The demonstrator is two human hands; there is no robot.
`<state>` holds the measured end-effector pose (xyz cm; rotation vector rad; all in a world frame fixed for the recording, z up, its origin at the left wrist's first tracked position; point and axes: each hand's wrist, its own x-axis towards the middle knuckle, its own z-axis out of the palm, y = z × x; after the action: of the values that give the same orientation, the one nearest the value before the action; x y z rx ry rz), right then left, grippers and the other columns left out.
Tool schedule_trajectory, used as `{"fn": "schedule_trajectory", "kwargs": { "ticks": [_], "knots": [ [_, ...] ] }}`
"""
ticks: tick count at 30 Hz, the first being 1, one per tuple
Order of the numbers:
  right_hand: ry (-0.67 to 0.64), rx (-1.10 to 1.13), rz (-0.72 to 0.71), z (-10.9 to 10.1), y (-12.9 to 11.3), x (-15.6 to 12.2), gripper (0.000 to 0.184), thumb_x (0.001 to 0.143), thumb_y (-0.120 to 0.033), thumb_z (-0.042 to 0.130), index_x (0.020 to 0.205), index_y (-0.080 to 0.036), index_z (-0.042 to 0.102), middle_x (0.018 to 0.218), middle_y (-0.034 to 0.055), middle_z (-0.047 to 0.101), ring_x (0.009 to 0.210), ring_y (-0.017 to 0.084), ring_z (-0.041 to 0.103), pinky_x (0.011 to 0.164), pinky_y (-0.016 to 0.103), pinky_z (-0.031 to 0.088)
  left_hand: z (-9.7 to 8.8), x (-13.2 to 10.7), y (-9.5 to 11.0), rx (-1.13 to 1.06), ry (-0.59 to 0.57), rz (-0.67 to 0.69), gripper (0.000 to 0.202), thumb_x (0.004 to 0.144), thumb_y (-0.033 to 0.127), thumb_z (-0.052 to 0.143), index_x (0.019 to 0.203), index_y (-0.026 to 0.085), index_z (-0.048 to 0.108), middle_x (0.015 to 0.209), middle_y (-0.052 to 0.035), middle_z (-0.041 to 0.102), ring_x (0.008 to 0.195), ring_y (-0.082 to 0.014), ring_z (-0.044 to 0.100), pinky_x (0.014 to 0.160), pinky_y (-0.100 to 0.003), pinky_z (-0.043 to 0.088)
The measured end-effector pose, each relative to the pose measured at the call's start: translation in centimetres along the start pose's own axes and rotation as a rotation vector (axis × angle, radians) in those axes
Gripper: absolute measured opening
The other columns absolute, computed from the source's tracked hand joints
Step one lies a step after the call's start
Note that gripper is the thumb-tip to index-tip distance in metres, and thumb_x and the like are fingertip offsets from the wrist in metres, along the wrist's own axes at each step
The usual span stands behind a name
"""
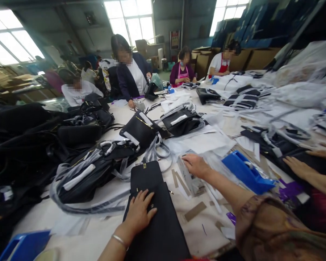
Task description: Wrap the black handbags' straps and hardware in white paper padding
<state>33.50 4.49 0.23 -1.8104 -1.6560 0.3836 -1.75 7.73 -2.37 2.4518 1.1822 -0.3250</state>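
Observation:
Under my left hand (140,210) lies a black handbag (157,217), flat on the table with its flap folded out toward the far side and a small gold clasp on the flap. The fingers of that hand are spread on the bag, and a silver bangle circles the wrist. My right hand (197,166) is at a small pale grey box (188,177) right of the bag. Its fingers are bent together over the box's far edge; what they grip, if anything, is too small to tell.
Black bags with wrapped straps (89,174) lie at left and ahead, beside a dark pile (24,134). A blue tape dispenser (246,172) and cardboard strips (195,211) are at right. A co-worker's hands (299,167) rest on another bag; several people work across the table (206,235).

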Motion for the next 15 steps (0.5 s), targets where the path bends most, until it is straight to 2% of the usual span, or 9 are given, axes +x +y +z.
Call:
{"fn": "schedule_trajectory", "kwargs": {
  "ticks": [2,4,7,9,12,15],
  "knots": [
    [-0.017,-0.08,0.105,-1.5,2.3,-0.6,0.024,0.086,-0.021,0.052,0.1,-0.021,0.072,0.1,0.0085,0.068,0.098,0.024,0.059,0.095,0.034,0.042,-0.3,0.2,0.1,0.009,-0.009,-0.005,0.063,0.085,0.05,0.052,0.145,0.032,0.044,0.155,-0.0075,0.037,0.144,-0.0339,0.028,0.113,-0.057,0.024],
    [-0.025,-0.139,0.173,-1.8,3.9,-0.9,0.025,0.087,-0.02,0.051,0.099,-0.022,0.073,0.099,0.008,0.069,0.097,0.023,0.06,0.093,0.033,0.043,-0.7,0.4,0.3,0.017,-0.023,-0.01,0.063,0.085,0.049,0.052,0.145,0.032,0.045,0.154,-0.008,0.038,0.143,-0.0343,0.029,0.113,-0.057,0.025],
    [-0.042,-0.178,0.126,-0.8,4.9,0.3,0.027,0.089,-0.02,0.048,0.102,-0.019,0.072,0.102,0.0084,0.069,0.098,0.022,0.061,0.092,0.03,0.044,-1.3,0.7,0.8,0.026,-0.041,-0.014,0.063,0.085,0.047,0.053,0.144,0.031,0.045,0.153,-0.0084,0.038,0.142,-0.034,0.031,0.113,-0.055,0.027],
    [-0.044,-0.221,0.079,0.0,5.2,2.3,0.03,0.089,-0.018,0.047,0.108,-0.017,0.07,0.11,0.0097,0.068,0.103,0.021,0.06,0.095,0.029,0.043,-1.7,0.9,1.2,0.031,-0.057,-0.016,0.063,0.084,0.047,0.054,0.144,0.029,0.046,0.153,-0.0096,0.039,0.141,-0.0332,0.033,0.113,-0.053,0.028],
    [-0.102,-0.351,0.081,0.7,6.2,6.4,0.036,0.088,-0.013,0.047,0.119,-0.013,0.066,0.121,0.0119,0.064,0.112,0.02,0.057,0.1,0.028,0.04,-2.0,1.2,1.5,0.031,-0.073,-0.02,0.064,0.083,0.045,0.055,0.144,0.026,0.047,0.151,-0.0112,0.041,0.14,-0.0321,0.035,0.114,-0.049,0.029],
    [-0.207,-0.415,0.074,0.9,7.9,9.9,0.045,0.082,-0.009,0.053,0.125,-0.017,0.063,0.126,0.0108,0.062,0.115,0.021,0.056,0.101,0.029,0.039,-1.7,1.5,1.2,0.026,-0.052,-0.024,0.063,0.084,0.043,0.056,0.143,0.026,0.047,0.151,-0.011,0.041,0.14,-0.0313,0.036,0.115,-0.047,0.029]
  ]
}}
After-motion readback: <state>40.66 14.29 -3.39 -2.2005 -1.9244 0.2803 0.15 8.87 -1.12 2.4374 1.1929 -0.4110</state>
